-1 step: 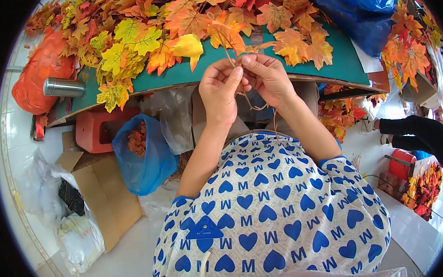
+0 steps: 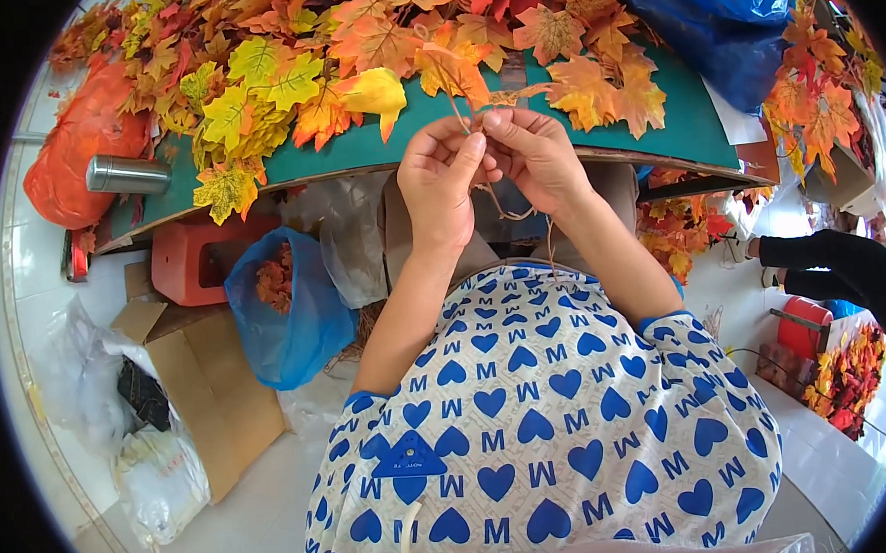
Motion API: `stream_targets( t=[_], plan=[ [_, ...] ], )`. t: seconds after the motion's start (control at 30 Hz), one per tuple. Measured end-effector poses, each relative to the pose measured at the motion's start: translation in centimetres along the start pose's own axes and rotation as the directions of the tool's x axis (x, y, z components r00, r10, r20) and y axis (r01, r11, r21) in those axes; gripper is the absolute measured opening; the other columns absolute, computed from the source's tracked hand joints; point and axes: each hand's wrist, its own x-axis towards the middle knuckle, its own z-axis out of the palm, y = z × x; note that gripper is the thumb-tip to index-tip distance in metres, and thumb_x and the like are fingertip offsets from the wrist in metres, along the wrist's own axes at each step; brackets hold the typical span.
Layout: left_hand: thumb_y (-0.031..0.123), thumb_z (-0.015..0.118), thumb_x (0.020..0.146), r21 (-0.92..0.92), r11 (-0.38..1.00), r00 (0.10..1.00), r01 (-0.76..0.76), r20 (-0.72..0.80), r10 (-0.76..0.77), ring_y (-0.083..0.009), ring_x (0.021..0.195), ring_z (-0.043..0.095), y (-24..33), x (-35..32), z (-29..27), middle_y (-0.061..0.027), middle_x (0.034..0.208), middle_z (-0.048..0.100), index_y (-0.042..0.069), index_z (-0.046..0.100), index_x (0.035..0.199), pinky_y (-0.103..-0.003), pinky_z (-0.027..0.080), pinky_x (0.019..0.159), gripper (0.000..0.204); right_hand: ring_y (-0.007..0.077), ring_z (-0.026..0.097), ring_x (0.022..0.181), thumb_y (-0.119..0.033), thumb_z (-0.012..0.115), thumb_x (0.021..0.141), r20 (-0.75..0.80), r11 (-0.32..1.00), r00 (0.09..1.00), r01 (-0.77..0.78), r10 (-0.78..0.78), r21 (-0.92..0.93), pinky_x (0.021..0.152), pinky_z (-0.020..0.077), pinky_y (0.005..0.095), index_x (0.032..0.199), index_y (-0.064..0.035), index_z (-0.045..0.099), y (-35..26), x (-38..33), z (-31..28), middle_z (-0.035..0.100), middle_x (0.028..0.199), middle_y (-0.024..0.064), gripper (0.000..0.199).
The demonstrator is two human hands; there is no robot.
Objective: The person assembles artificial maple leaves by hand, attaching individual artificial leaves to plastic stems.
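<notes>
Brown, thin and cord-like, an artificial stem (image 2: 508, 215) runs between the two hands I am watching through the head camera. Its upper part rises past the fingertips toward an orange maple leaf (image 2: 457, 67); below them it bends in a loose loop, near the person's lap. I see the left hand (image 2: 441, 176) with thumb and forefinger pinched together on the stem, the other fingers curled in. The right hand (image 2: 542, 159) sits just beside it, its thumb pressed against the forefinger on the same stem; the fingertips of both hands nearly meet, so I cannot tell exactly where each grip ends.

Both hands are at the near edge of a green-topped table (image 2: 337, 162). From my view, a yellow leaf (image 2: 373, 93) lies just beyond the left hand, and orange-yellow leaves (image 2: 586, 99) lie beyond the right, all fronting a heap of autumn foliage. At the table's left end I make out a metal cylinder (image 2: 127, 174) beside an orange plastic bag (image 2: 81, 150); a dark blue bag (image 2: 710, 22) rests at the right.

Under the table's left side I see a red plastic stool (image 2: 175, 265), a light blue bag (image 2: 291, 335) containing leaves, and a cardboard box (image 2: 214, 399).
</notes>
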Motion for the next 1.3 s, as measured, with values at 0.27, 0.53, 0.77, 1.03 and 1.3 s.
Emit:
stream_targets(
  t=[0.27, 0.53, 0.77, 1.03, 1.3],
  plan=[
    [-0.001, 0.061, 0.083, 0.016, 1.0, 1.0, 0.02, 0.022, -0.021, -0.0105, 0.062, 0.058, -0.3, 0.0, -0.6, -0.0049, 0.077, 0.06, 0.0, 0.057, 0.097, -0.023, 0.052, 0.054, 0.014, 0.011, 0.06, 0.064, -0.017, 0.061, 0.088, -0.005, 0.995, 1.0, -0.015, 0.016, 0.102, 0.056, 0.0506, 0.0223, 0.093, 0.0016, 0.062, 0.7, -0.1, -0.1, 0.064, 0.08, 0.0059, 0.019],
    [0.0, 0.061, 0.083, 0.013, 1.0, 1.0, -0.007, 0.012, 0.007, -0.0117, 0.063, 0.06, -0.2, 0.3, -1.4, -0.0051, 0.078, 0.061, 0.0, 0.058, 0.099, -0.024, 0.052, 0.055, 0.016, 0.0094, 0.056, 0.061, -0.017, 0.063, 0.087, -0.04, 0.998, 0.998, 0.043, -0.044, -0.044, 0.054, 0.0475, 0.0213, 0.093, 0.0021, 0.061, 1.2, 0.2, 0.7, 0.062, 0.078, 0.0037, 0.02],
    [-0.001, 0.062, 0.082, 0.009, 0.999, 0.999, 0.041, -0.012, -0.041, -0.0113, 0.06, 0.06, -0.3, -0.3, -1.9, -0.0056, 0.076, 0.062, 0.0, 0.059, 0.097, -0.023, 0.052, 0.053, 0.015, 0.0088, 0.058, 0.067, -0.011, 0.062, 0.087, -0.078, 0.922, 0.978, 0.152, -0.191, -0.357, 0.059, 0.0495, 0.0216, 0.092, 0.0042, 0.061, 1.9, -0.4, 0.4, 0.06, 0.081, 0.003, 0.016],
    [0.0, 0.061, 0.083, -0.012, 1.0, 1.0, -0.005, -0.014, 0.005, -0.0108, 0.061, 0.059, 0.8, -2.4, -4.6, -0.0055, 0.077, 0.061, -0.001, 0.058, 0.096, -0.022, 0.049, 0.051, 0.013, 0.0085, 0.058, 0.069, -0.01, 0.062, 0.088, 0.105, 0.876, 0.979, 0.205, -0.177, -0.436, 0.064, 0.051, 0.022, 0.092, 0.0049, 0.061, 3.3, -0.9, 1.5, 0.062, 0.084, 0.0047, 0.015],
    [0.02, 0.049, 0.095, -0.133, 0.989, 0.99, 0.067, -0.112, -0.083, -0.0113, 0.043, 0.048, 2.2, -3.4, -8.4, -0.0041, 0.067, 0.053, 0.001, 0.049, 0.109, -0.023, 0.041, 0.041, 0.024, 0.011, 0.058, 0.061, -0.014, 0.058, 0.088, 0.512, 0.097, 0.779, 0.578, -0.362, -0.81, 0.054, 0.0438, 0.0238, 0.087, 0.0019, 0.065, -2.2, 5.2, 12.4, 0.063, 0.072, 0.0068, 0.018]
  ],
)
